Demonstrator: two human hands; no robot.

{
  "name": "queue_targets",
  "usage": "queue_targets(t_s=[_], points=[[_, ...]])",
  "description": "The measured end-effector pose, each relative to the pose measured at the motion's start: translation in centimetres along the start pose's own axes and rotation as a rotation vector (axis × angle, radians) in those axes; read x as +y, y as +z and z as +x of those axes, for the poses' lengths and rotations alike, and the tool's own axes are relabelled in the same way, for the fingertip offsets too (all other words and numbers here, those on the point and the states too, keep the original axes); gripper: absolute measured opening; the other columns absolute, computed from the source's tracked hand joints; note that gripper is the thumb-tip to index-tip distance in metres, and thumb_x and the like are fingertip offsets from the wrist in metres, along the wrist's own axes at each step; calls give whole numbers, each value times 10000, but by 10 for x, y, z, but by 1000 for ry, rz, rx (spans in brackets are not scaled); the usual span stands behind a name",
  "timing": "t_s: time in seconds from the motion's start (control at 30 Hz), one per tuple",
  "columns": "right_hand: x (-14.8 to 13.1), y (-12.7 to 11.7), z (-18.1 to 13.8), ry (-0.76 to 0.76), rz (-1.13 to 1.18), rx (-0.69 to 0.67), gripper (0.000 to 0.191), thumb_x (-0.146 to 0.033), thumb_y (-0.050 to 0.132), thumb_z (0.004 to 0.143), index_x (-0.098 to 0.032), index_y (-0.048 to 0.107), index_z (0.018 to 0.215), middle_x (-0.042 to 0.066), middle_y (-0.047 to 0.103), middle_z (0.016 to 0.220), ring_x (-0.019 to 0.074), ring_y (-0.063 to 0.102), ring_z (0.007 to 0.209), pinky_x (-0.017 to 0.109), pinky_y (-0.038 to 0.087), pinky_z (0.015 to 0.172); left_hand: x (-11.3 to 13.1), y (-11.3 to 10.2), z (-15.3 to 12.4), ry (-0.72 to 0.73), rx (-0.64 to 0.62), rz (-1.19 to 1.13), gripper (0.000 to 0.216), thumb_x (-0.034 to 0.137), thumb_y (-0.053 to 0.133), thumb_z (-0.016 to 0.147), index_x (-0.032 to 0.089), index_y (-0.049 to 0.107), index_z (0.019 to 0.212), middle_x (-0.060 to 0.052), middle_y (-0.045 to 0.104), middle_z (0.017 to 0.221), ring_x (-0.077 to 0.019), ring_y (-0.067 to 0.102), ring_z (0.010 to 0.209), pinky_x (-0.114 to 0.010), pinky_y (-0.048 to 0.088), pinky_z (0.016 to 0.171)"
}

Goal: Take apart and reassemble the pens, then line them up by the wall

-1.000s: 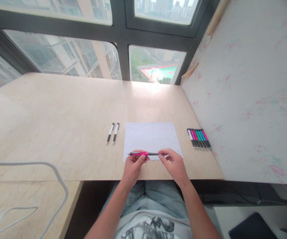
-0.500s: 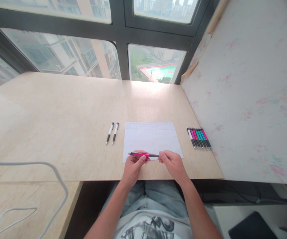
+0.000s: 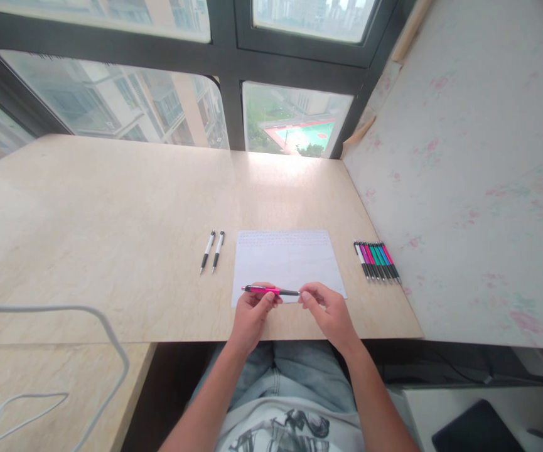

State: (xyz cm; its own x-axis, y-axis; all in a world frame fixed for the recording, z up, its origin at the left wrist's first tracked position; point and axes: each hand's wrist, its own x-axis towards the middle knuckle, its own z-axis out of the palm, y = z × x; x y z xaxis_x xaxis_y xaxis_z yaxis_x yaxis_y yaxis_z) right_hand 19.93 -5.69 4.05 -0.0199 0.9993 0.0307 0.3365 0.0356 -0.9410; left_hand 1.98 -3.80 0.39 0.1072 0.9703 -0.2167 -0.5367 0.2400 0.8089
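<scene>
A pink pen point(image 3: 271, 290) with a dark tip end lies level between both hands, just above the near edge of a white sheet of paper point(image 3: 286, 260). My left hand point(image 3: 252, 316) pinches the pink barrel. My right hand point(image 3: 328, 314) pinches the dark end at the right. The sheet has faint writing along its far edge.
Two white-and-black pens point(image 3: 213, 251) lie side by side left of the sheet. Several pink, teal and white pens point(image 3: 377, 260) lie in a row at the right, near a pale floral wall point(image 3: 478, 176). A white cable point(image 3: 54, 351) loops at the left; windows run behind the beige desk point(image 3: 111, 207).
My right hand has slid slightly left along the pen's dark end; otherwise both hands and the pen stay in place.
</scene>
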Motion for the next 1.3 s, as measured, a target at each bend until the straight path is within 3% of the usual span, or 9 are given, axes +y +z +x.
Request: queue_targets(t_s=[0.2, 0.4, 0.6, 0.83, 1.1, 1.3], points=[[-7, -1, 2, -30, -100, -57, 153, -327, 550, 870, -207, 641, 846, 19, 673, 763, 169, 618, 694, 266, 486, 639, 0, -1, 0, -9, -4, -10, 179, 247, 748, 750, 148, 696, 890, -42, 702, 756, -137, 622, 664, -267, 475, 678], [-7, -2, 3, -35, -132, -96, 336, -342, 471, 927, -198, 595, 650, -4, 618, 616, 145, 572, 601, 255, 445, 622, 3, 0, 0, -17, -38, 20, 149, 255, 740, 759, 151, 695, 857, -36, 691, 717, -138, 612, 662, -262, 465, 675], [-5, 1, 4, -35, -98, 0, 202, -340, 513, 906, -196, 614, 805, 16, 650, 761, 163, 599, 716, 244, 451, 640, 1, -2, 0, -11, -54, 44, 164, 263, 737, 759, 153, 693, 873, -43, 695, 754, -142, 610, 672, -269, 464, 686], [-1, 11, 0, -73, -191, 17, 356, -345, 395, 969, -192, 478, 658, -35, 463, 595, 115, 447, 565, 241, 335, 572, -2, -3, 0, 9, -35, 75, 170, 282, 735, 756, 151, 697, 858, -47, 700, 763, -148, 611, 668, -283, 469, 689], [4, 13, -2, -32, -226, -13, 397, -369, 359, 982, -199, 415, 627, -50, 393, 573, 108, 395, 539, 246, 284, 544, -1, -2, -1, 15, -43, 101, 150, 271, 722, 769, 156, 691, 861, -40, 695, 759, -149, 608, 681, -286, 471, 704], [-3, 7, -3, 11, -144, -31, 360, -368, 411, 965, -190, 498, 665, -30, 500, 605, 118, 477, 579, 237, 349, 582, 1, 0, -1, 10, -32, 123, 164, 274, 722, 767, 147, 686, 863, -42, 687, 753, -155, 606, 681, -291, 473, 702]])
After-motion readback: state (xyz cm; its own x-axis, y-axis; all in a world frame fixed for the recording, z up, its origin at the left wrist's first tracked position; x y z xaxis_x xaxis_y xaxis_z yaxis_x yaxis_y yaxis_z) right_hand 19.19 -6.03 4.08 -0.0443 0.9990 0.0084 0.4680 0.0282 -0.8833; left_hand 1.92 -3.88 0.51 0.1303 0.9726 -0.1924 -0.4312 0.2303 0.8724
